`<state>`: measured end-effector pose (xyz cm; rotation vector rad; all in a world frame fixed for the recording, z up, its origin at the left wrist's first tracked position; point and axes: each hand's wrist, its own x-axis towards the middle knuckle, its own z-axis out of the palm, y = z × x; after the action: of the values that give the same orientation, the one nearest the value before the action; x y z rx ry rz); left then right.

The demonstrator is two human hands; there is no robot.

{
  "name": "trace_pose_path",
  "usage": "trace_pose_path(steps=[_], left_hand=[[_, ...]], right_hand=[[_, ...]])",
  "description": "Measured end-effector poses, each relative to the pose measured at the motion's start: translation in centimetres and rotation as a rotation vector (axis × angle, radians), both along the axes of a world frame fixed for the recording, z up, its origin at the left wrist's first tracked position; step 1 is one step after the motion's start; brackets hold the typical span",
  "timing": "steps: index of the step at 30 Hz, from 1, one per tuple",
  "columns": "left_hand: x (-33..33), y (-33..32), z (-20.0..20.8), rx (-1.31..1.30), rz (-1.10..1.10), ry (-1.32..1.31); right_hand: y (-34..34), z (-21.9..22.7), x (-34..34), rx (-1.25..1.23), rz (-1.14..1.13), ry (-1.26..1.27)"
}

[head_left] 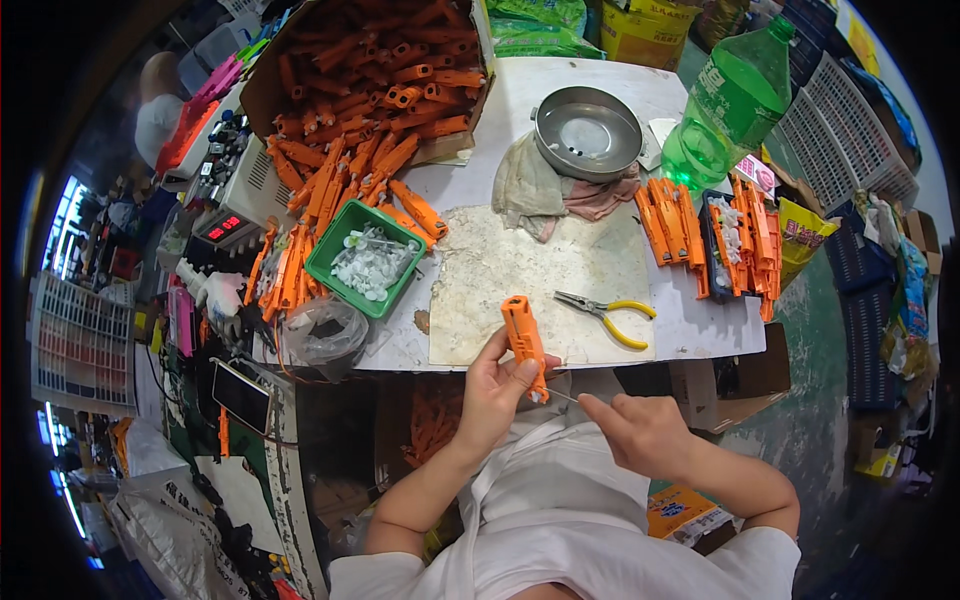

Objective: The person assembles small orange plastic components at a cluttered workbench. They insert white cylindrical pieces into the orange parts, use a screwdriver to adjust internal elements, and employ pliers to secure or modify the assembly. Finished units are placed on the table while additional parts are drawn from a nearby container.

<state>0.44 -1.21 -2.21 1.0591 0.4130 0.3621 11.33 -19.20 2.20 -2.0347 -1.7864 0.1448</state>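
My left hand (490, 398) is closed around an orange plastic part (522, 332), a long narrow housing held upright just over the table's near edge. My right hand (645, 432) is closed on a thin metal rod (564, 397), whose far end meets the lower end of the part. Whether the rod has a handle is hidden inside the fingers. Beyond the hands, long-nose pliers with yellow grips (597, 307) lie on a worn, stained work board (475, 270).
A cardboard box (490, 75) of orange parts spills at the back left, beside a green tray (322, 262) of small clear pieces. A metal bowl (588, 130) sits on a cloth (527, 185). Orange parts (670, 225) and a green bottle (730, 100) stand at right.
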Motion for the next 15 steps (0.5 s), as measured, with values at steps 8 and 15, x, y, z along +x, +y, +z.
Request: trace_pose_path(steps=[8, 15], left_hand=[[1.9, 2.5, -0.7, -0.189, 0.205, -0.201], [2.3, 3.2, -1.3, -0.299, 0.211, -0.295]], right_hand=[[3.3, 0.0, 6.5, 0.101, -0.369, 0.075], [3.7, 6.4, 3.7, 1.026, -0.121, 1.054]])
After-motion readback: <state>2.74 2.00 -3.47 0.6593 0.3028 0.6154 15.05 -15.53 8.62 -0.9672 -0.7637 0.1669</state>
